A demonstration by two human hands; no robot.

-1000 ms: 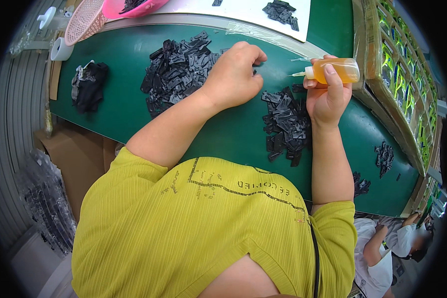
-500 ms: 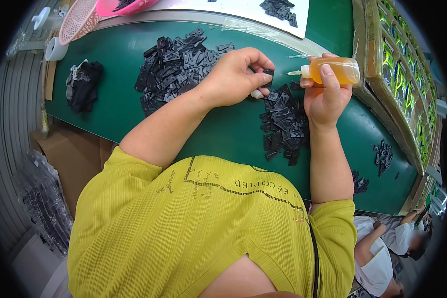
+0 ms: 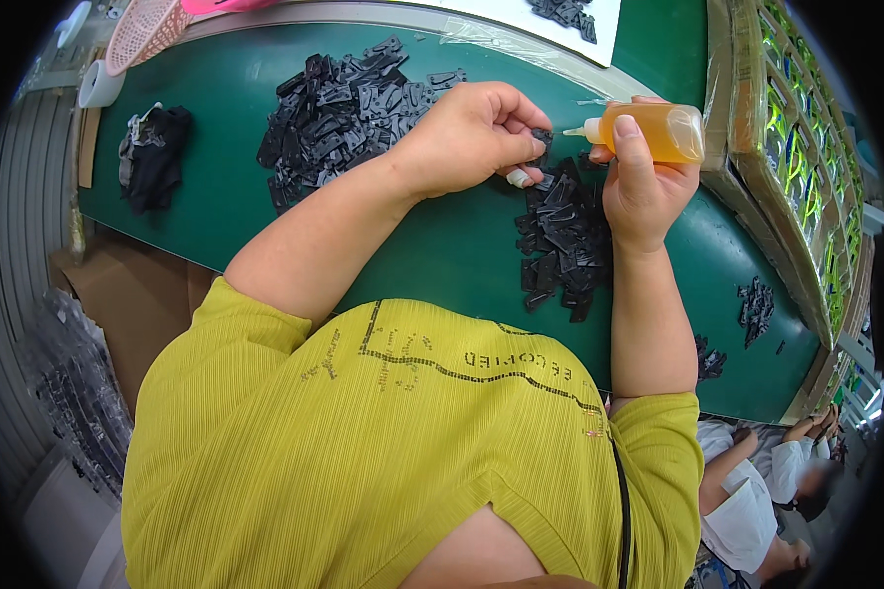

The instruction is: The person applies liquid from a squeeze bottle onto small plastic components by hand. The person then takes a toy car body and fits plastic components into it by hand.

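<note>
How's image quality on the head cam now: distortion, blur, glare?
Head view: strong fisheye, the green table edge bows and black vignette fills the corners; lighting even, shadows soft; centre sharp, so the left hand, right hand, amber bottle and black parts read clearly; mild glare on clear plastic film; the rim smears, blurring the seated person.

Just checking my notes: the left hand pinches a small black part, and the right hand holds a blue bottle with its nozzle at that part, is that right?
Not quite: the bottle is amber-orange, not blue, as the head view shows. The rest stands: the left hand pinches a small black part, and the right hand holds the bottle with its nozzle at that part.
</note>
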